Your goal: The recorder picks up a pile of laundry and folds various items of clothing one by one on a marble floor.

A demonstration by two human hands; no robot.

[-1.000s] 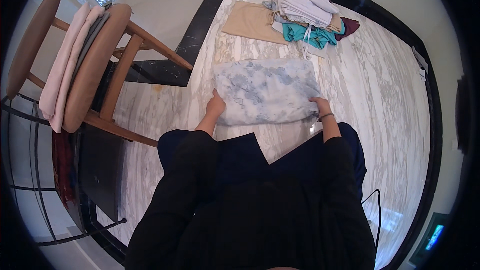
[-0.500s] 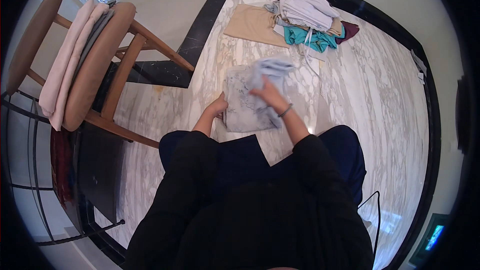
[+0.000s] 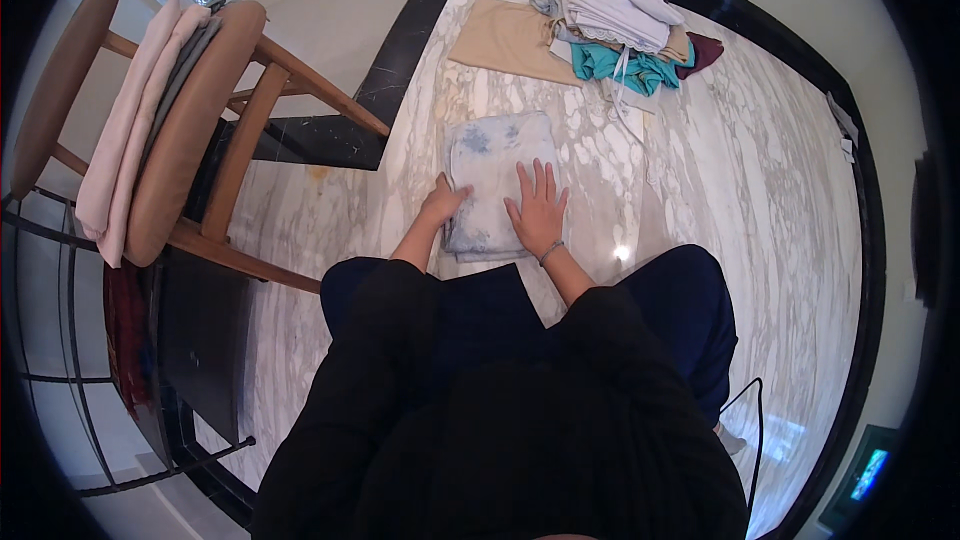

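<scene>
A pale grey-blue cloth (image 3: 490, 158) with darker blue blotches lies folded into a rectangle on the marble floor before me. My left hand (image 3: 443, 202) holds its left edge, thumb on top; the other fingers are partly hidden at the side. Flat on the right part of the cloth rests my right hand (image 3: 541, 212), fingers spread, a thin bracelet at the wrist. What kind of garment the cloth is cannot be made out.
Beyond the cloth, a heap holds white (image 3: 618, 10), teal (image 3: 625, 68) and maroon (image 3: 705, 52) fabrics. A beige folded cloth (image 3: 510, 40) lies beside it. At left stands a wooden chair (image 3: 200, 130) bearing folded pink (image 3: 130, 130) and grey cloths. A black cable (image 3: 758, 430) runs at right.
My right hand has brought the lifted part over to the left and down, so the cloth is folded narrower. The right hand now lies flat on it; the left stays at the left edge.
</scene>
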